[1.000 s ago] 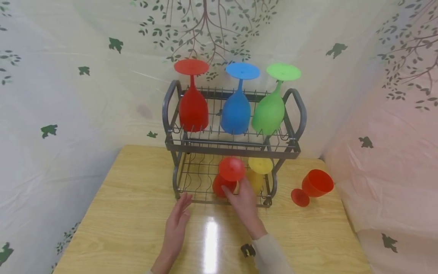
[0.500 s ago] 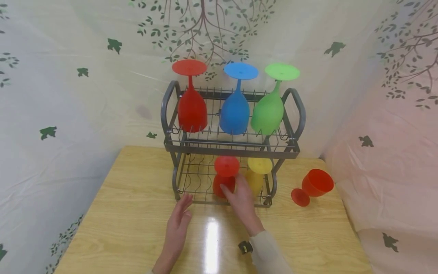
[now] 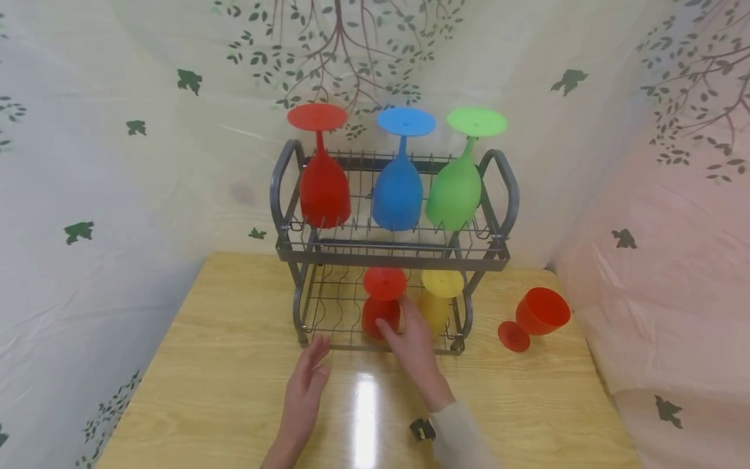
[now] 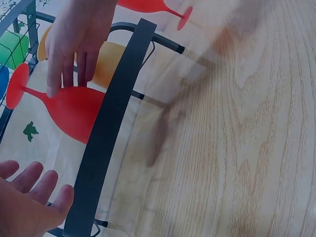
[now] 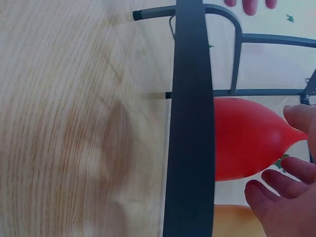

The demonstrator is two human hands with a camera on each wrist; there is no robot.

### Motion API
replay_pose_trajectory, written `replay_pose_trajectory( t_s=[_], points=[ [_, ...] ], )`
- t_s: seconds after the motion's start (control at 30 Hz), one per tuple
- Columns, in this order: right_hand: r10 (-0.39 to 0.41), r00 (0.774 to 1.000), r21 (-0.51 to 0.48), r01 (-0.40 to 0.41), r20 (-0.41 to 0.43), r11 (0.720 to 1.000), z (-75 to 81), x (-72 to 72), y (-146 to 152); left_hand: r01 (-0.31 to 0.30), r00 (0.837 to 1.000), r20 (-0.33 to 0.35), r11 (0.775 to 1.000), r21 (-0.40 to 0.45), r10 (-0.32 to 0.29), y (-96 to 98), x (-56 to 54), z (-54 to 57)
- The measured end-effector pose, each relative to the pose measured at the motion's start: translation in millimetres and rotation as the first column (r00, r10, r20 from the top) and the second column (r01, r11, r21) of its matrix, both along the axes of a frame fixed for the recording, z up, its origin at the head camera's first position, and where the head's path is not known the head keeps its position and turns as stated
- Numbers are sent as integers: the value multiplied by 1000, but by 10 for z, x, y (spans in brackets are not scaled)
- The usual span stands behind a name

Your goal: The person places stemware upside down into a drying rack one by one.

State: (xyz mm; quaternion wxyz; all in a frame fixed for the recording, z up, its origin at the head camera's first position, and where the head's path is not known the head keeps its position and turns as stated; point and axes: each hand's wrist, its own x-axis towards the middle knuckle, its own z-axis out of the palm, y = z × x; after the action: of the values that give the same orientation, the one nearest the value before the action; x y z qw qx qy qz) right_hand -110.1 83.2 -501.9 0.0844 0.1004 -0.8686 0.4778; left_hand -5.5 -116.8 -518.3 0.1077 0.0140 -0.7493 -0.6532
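In the head view, an upside-down red goblet [image 3: 379, 317] stands on the lower tier of a dark wire dish rack [image 3: 334, 311]. My right hand [image 3: 415, 342] is at its right side, with thumb and fingers loosely spread around the upper bowl; the right wrist view shows gaps between the fingers [image 5: 284, 180] and the neck. The left wrist view has a fingertip at the goblet's bowl [image 4: 74, 108]. My left hand [image 3: 303, 384] hovers left of it, before the rack's front edge, holding nothing. An upside-down yellow goblet [image 3: 435, 309] stands right of the red one, partly hidden by my right hand.
On the upper tier stand red [image 3: 324, 192], blue [image 3: 397, 195] and green [image 3: 454, 195] goblets, all upside down. Another red goblet [image 3: 541, 311] lies on its side on the wooden table [image 3: 234, 391], right of the rack. A patterned sheet [image 3: 146, 195] hangs behind.
The lower red goblet's foot has swung left and back, so the goblet now stands straighter. My right hand has shifted slightly left and loosely surrounds it. The left hand has hardly moved.
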Motion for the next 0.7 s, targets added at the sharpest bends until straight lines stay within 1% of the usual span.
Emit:
replay_pose_trajectory(
  t_s=[0.23,0.3,0.4,0.47,0.57,0.7],
  points=[
    [-12,998,-50,9,-55,999,26,230,174,9,1000,-3,1000,2,-9,14,-39,-11],
    [-31,997,-76,25,-66,997,41,303,231,14,1000,-15,1000,4,-14,19,-56,-16],
    [-68,993,-127,56,-95,990,103,415,319,13,1000,-27,1000,10,-13,28,-64,-11],
    [-111,986,-145,93,-122,985,141,480,388,14,999,-31,1000,1,-14,29,-68,-8],
    [-171,970,-168,142,-171,975,184,553,509,9,1000,-16,1000,-2,-9,35,-70,0],
    [-218,953,-222,170,-212,960,208,630,680,11,1000,6,1000,3,-11,33,-72,8]
  ],
)
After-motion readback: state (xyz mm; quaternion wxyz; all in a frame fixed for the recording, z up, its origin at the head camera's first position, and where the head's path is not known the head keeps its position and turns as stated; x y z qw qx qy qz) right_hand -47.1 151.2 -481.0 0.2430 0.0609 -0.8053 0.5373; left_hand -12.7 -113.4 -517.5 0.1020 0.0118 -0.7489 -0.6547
